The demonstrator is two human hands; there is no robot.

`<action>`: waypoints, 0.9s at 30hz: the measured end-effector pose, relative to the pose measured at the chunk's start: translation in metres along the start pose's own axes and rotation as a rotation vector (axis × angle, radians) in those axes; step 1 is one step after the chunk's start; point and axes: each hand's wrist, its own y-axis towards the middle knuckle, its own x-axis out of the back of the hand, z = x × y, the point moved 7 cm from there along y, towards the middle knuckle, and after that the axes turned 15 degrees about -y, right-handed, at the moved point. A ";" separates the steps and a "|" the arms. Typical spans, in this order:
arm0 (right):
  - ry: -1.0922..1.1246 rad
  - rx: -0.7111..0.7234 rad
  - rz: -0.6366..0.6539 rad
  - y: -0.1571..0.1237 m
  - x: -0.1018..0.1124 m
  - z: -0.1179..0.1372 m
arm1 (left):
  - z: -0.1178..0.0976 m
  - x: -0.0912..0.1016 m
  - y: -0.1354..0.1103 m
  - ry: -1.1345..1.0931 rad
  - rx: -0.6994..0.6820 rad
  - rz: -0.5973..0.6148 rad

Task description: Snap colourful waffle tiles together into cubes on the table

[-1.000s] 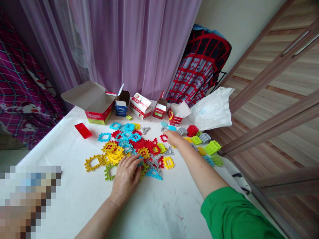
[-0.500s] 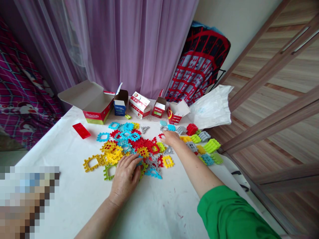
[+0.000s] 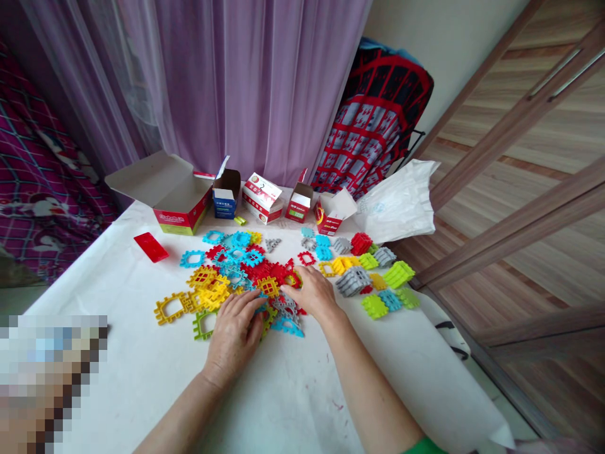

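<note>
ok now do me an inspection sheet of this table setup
surface: white-covered table, in use
job's things: coloured plastic waffle blocks, heaped mid-table, more spread to the right
clutter: open cardboard boxes along the back, red plastic tile, white plastic bag
hands: left hand flat on the heap's near edge; right hand on the heap, grip unclear
cables: nothing seen
surroundings: purple curtain, red-and-black patterned fabric, wood-grain doors, pink patterned fabric

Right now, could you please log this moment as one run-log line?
left hand: on plastic tile pile | right hand: on same pile
</note>
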 end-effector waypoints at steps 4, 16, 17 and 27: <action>-0.028 0.035 0.042 0.004 -0.002 0.009 | 0.001 0.000 0.000 0.001 0.015 0.006; -0.002 -0.010 0.014 0.013 0.005 -0.009 | -0.003 0.002 0.001 0.006 -0.028 -0.011; -0.011 -0.042 0.012 0.017 0.008 -0.017 | -0.003 0.001 0.000 0.007 -0.027 -0.011; -0.164 -0.207 0.080 0.067 0.002 -0.059 | -0.003 0.001 0.000 0.023 -0.046 -0.025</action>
